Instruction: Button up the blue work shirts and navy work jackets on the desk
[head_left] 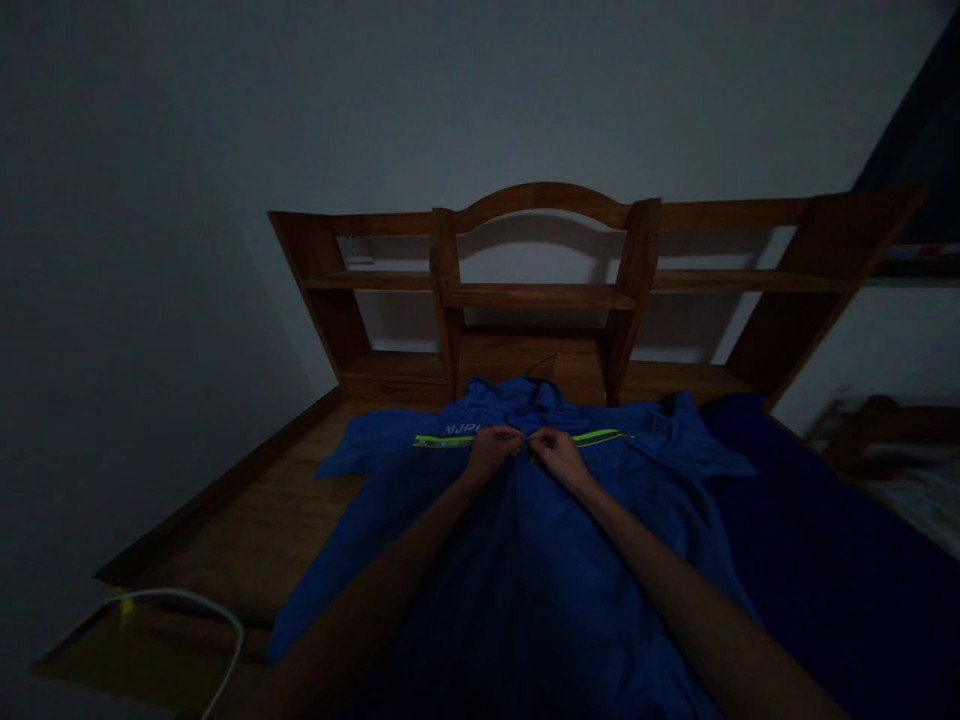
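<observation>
A blue short-sleeved shirt (592,580) lies spread out on a wooden desk, its collar toward the shelf. A yellow-green stripe crosses its chest, with white letters above it on the left. Both hands meet at the front opening, just below the collar. My left hand (495,447) pinches the left front edge at stripe height. Close beside it, my right hand (555,455) pinches the right front edge. Only a small gap separates the fingertips. Whether a button or other fastener is between them is too dark and small to tell.
Behind the shirt stands a wooden shelf unit (540,296) against the wall. The wooden desk top (292,510) shows at left, and a pale cable (225,612) curves at its front left. Dark blue cloth (817,560) lies at right.
</observation>
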